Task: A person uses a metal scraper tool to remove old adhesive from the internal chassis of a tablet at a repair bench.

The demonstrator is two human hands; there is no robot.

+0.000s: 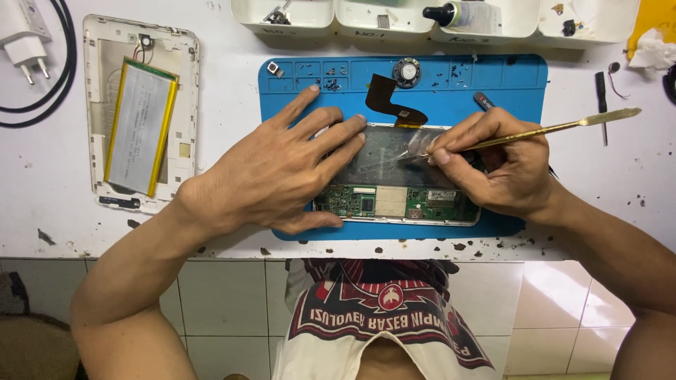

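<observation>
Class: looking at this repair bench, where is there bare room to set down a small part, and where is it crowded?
Free: bare white table between the back cover and blue mat, and right of the mat. Crowded: mat centre, under left hand and right hand.

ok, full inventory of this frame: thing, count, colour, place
work mat: 1, blue, centre of the table
opened tablet: 1, green circuit board showing, on the mat under both hands
spudger tool: 1, brass-coloured, in the right hand, tip on the tablet
flex cable: 1, brown, on the mat above the tablet
small round speaker: 1, dark, top of the mat
tablet back cover: 1, white, left of the mat
flat battery: 1, silver with yellow edges, lying in the back cover
charger plug: 1, white, top left
parts trays: 4, white, along the top edge
left hand: flat on the tablet
right hand: gripping the spudger tool
</observation>
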